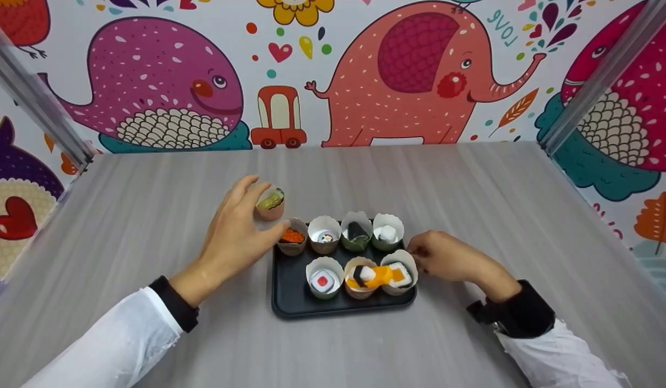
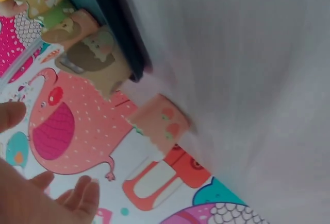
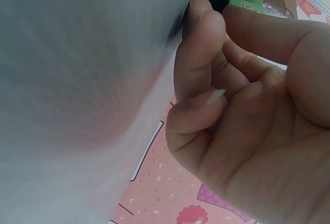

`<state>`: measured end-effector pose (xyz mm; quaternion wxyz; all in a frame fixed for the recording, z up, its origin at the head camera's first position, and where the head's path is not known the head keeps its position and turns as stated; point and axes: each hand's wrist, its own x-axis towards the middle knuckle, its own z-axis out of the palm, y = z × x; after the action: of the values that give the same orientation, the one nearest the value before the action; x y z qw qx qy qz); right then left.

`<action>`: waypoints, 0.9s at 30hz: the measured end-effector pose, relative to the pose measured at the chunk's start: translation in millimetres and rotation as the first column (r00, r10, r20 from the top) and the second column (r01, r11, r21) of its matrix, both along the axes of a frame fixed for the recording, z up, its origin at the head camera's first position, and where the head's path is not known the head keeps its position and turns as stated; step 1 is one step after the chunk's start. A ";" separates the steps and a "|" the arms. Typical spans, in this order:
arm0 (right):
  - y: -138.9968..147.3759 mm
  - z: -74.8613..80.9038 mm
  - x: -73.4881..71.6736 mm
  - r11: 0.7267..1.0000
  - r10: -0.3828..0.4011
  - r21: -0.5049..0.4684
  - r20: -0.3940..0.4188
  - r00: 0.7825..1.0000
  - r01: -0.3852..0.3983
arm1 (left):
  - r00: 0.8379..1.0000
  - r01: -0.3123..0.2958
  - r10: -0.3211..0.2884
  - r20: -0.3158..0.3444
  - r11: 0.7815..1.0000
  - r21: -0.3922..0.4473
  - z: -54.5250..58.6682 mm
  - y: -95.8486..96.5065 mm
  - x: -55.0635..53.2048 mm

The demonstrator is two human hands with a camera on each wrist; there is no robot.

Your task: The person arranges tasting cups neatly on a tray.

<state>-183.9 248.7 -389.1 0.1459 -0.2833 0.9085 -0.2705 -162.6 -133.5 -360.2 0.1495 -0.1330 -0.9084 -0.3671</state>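
Note:
A black tray (image 1: pixel 346 310) lies on the table with several paper cups, each holding a sushi-like piece. My right hand (image 1: pixel 446 256) pinches the tray's right edge; in the right wrist view its curled fingers (image 3: pixel 198 54) meet the dark rim. Behind the tray's back left corner, a pinkish paper cup (image 1: pixel 271 211) with a green-topped piece stands on the table. My left hand (image 1: pixel 235 226) hovers beside this cup, fingers spread. The left wrist view shows a gap between that cup (image 2: pixel 162 123) and the hand (image 2: pixel 46 195). From the head view, the thumb partly covers the cup with orange roe (image 1: pixel 293 237).
Cups in the tray's back row hold a small round roll (image 1: pixel 326 237), a dark triangle (image 1: pixel 358 231) and a white piece (image 1: pixel 387 234). In front are a red-centred roll (image 1: pixel 322 281), an orange-topped piece (image 1: pixel 373 276) and a square roll (image 1: pixel 400 274). A printed wall (image 1: pixel 289 70) borders the table.

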 end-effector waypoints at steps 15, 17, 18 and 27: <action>-0.4 0.4 0.2 1.000 0.000 0.006 0.009 1.000 0.000 | 0.961 0.004 -0.002 0.277 1.000 -0.007 -3.2 -21.9 -43.8; 0.6 0.7 0.3 1.000 -0.006 0.005 0.013 1.000 0.006 | 0.958 0.013 0.001 0.287 0.999 -0.047 -4.0 -20.6 -51.5; 1.2 0.7 0.4 1.000 -0.010 0.004 0.016 1.000 0.010 | 0.955 0.016 0.005 0.298 0.998 -0.068 -4.5 -19.6 -55.3; 0.6 -0.2 -0.1 1.000 -0.009 -0.003 0.022 1.000 0.009 | 0.924 0.089 -0.022 0.382 0.983 -0.160 -11.9 -22.7 -82.5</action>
<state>-184.0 249.3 -389.3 0.1540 -0.2765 0.9077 -0.2757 -245.1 -156.1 -372.1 -0.0512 -0.0980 -0.9445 -0.3093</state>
